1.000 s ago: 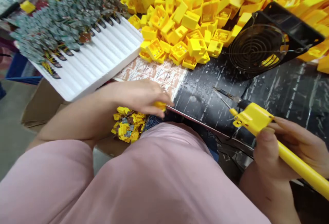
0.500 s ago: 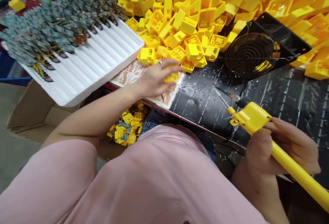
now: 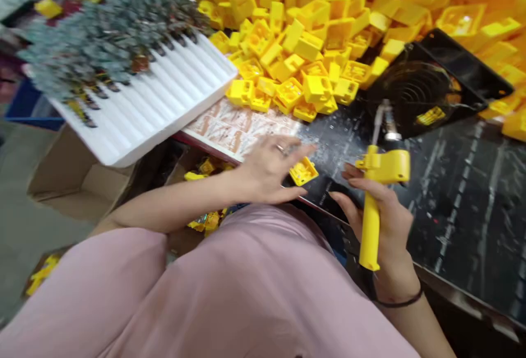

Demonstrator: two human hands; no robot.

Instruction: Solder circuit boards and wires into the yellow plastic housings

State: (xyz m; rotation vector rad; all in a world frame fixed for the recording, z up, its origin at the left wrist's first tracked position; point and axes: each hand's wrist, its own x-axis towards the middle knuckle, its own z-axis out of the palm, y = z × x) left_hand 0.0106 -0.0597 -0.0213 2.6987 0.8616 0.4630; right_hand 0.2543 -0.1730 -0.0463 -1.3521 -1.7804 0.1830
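Observation:
My left hand (image 3: 271, 169) rests near the table's front edge, fingers curled around a small yellow plastic housing (image 3: 303, 171) that sits on the black mat (image 3: 452, 193). My right hand (image 3: 380, 221) grips the handle of a yellow soldering iron (image 3: 376, 199), held upright with its metal tip pointing away toward the fan. The two hands are close together, the iron just right of the housing. The picture is smeared by motion.
A big heap of yellow housings (image 3: 329, 23) fills the back of the table. A black fan (image 3: 427, 92) stands at the right. A white foam tray (image 3: 152, 100) with several small circuit boards (image 3: 102, 34) lies at left. A cardboard box (image 3: 82, 182) with yellow parts sits below.
My left hand picked a yellow housing at the heap and brought it back to the table's front edge. My right hand swung the soldering iron left and turned it upright.

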